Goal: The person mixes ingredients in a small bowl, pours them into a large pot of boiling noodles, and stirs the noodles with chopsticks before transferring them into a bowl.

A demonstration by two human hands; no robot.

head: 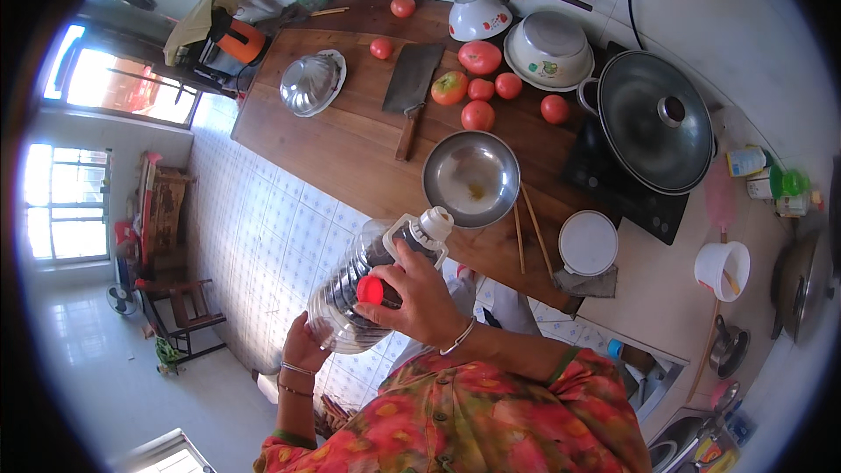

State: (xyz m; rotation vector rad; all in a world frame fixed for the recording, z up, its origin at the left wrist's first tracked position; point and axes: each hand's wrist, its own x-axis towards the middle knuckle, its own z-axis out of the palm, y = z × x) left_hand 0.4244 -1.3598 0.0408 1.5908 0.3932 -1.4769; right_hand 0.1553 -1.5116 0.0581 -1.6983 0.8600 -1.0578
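Observation:
A large clear plastic jug [338, 289] with dark contents and a pale handle is tilted over the floor, its uncapped spout beside the near rim of a steel bowl [502, 200]. My left hand [309, 343] supports the jug near its base. My right hand [420, 295] holds a red cap [370, 290] between thumb and fingers, with the index finger at the jug's handle. A little yellowish matter lies in the bowl. Wooden chopsticks [537, 231] rest on the wooden table [315, 151] to the bowl's right, near a white lidded tub [588, 243].
A cleaver [412, 79] lies beyond the bowl, near several tomatoes [477, 115]. A lidded wok [657, 125] stands on a black cooktop [591, 164] at right. Overturned bowls [552, 52] sit at the back. An orange kettle [242, 39] stands at far left.

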